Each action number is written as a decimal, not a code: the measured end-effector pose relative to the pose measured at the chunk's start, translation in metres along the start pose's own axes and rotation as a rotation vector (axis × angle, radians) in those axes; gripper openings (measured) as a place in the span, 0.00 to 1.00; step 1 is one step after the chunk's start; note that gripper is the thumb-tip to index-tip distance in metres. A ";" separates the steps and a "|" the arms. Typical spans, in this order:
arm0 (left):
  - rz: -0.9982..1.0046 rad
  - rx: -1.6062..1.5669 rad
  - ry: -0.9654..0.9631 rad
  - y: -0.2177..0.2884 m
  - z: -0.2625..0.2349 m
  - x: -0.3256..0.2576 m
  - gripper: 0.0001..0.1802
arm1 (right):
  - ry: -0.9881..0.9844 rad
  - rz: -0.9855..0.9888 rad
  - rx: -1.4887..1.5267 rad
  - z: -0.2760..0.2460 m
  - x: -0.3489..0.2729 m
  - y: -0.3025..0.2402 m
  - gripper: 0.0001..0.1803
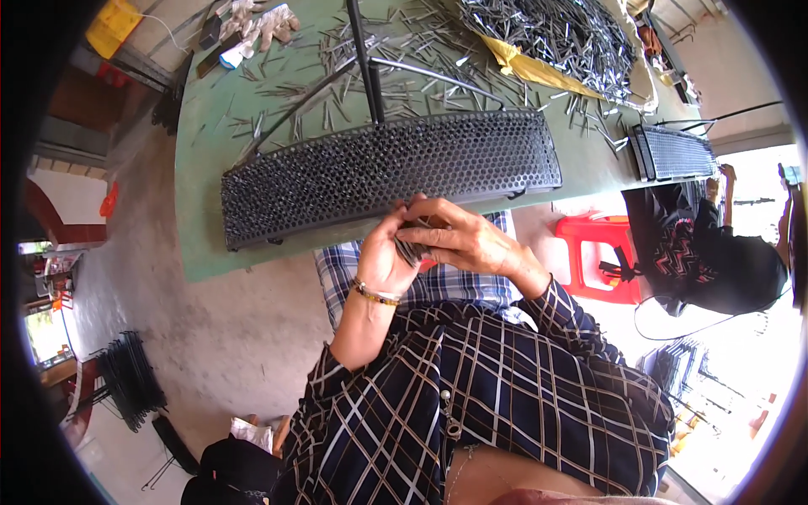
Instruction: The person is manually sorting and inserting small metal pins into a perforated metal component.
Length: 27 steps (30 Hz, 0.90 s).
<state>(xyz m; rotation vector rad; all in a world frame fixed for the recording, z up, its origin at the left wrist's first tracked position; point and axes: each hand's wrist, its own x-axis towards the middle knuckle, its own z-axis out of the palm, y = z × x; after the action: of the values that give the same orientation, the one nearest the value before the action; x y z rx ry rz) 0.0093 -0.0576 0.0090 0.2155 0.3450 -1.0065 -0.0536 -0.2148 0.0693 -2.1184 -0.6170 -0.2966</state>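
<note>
Plainly, in your head view a green desk [202,210] stretches ahead, carrying a long black perforated panel [387,172] and scattered dark strips [404,103]. A big heap of strips [564,42] fills the far right; gloves [273,25] lie far left. Concrete floor [236,328] shows below, with a red stool [585,227] on your right and a black-clad co-worker [745,269] beyond. Just off the panel's near edge, your left hand [380,257] half-curls around a small dark stack [411,246], your right hand [463,240] bending its fingers over it. They hide much of the stack, so you can't count its pieces; glare washes out the right side, and the rim crops the co-worker.
</note>
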 end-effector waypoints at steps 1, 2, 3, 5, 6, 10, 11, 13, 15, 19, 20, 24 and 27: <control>-0.031 0.073 -0.052 0.003 0.008 -0.001 0.15 | -0.036 -0.005 -0.027 -0.002 0.000 0.002 0.26; -0.036 0.071 -0.044 0.003 0.008 0.000 0.15 | -0.035 0.003 -0.021 -0.002 -0.004 0.003 0.26; -0.139 0.064 -0.105 0.001 0.007 0.000 0.15 | -0.061 0.006 -0.010 -0.003 -0.009 0.002 0.24; -0.238 0.051 -0.163 0.002 0.007 0.000 0.13 | -0.112 0.014 0.034 -0.006 -0.012 0.002 0.20; -0.238 0.058 -0.162 0.003 0.007 -0.002 0.13 | -0.106 0.010 0.034 -0.004 -0.011 0.001 0.20; -0.147 0.127 0.102 -0.006 0.016 -0.004 0.10 | -0.070 -0.095 -0.047 0.001 -0.021 0.003 0.19; -0.164 0.118 0.100 -0.006 0.016 -0.003 0.10 | -0.061 -0.083 -0.026 0.001 -0.023 0.003 0.19; -0.176 0.134 0.079 -0.007 0.018 -0.002 0.10 | -0.058 -0.051 0.037 -0.002 -0.024 0.003 0.18; -0.185 0.123 0.081 -0.011 0.021 0.001 0.11 | -0.053 -0.036 0.070 -0.007 -0.026 0.005 0.18; -0.303 0.048 -0.007 -0.008 0.010 0.003 0.11 | -0.117 -0.019 0.173 -0.017 -0.021 0.003 0.18; -0.308 0.055 -0.012 -0.009 0.010 0.003 0.11 | -0.110 -0.021 0.166 -0.018 -0.022 0.002 0.18; -0.370 0.083 -0.119 -0.011 0.014 0.002 0.13 | -0.165 -0.079 -0.089 -0.020 -0.022 -0.004 0.18; -0.342 0.055 -0.054 -0.023 0.018 0.001 0.15 | -0.019 -0.165 -0.268 -0.011 -0.026 -0.001 0.20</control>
<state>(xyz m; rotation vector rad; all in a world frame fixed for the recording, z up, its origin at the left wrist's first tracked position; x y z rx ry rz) -0.0069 -0.0759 0.0247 0.1826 0.3111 -1.3577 -0.0761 -0.2318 0.0654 -2.3306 -0.8027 -0.4745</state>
